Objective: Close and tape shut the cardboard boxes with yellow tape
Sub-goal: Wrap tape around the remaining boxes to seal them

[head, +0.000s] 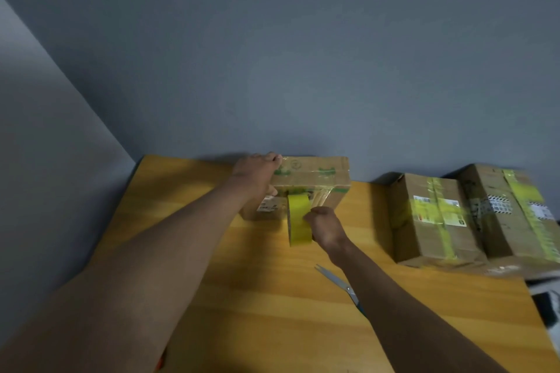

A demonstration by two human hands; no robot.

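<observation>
A flat cardboard box (315,182) lies at the back of the wooden table (257,297), against the wall. My left hand (256,174) grips its left end, fingers over the top and thumb on the near side. A roll of yellow tape (298,219) stands on edge against the box's near side, and my right hand (325,225) grips the roll from the right. A strip of tape runs from the roll up onto the box.
Two taller cardboard boxes, one (433,218) beside the other (512,209), stand at the right, both crossed with yellow tape. Scissors (341,285) lie on the table under my right forearm. A dark patterned thing (545,303) sits past the table's right edge.
</observation>
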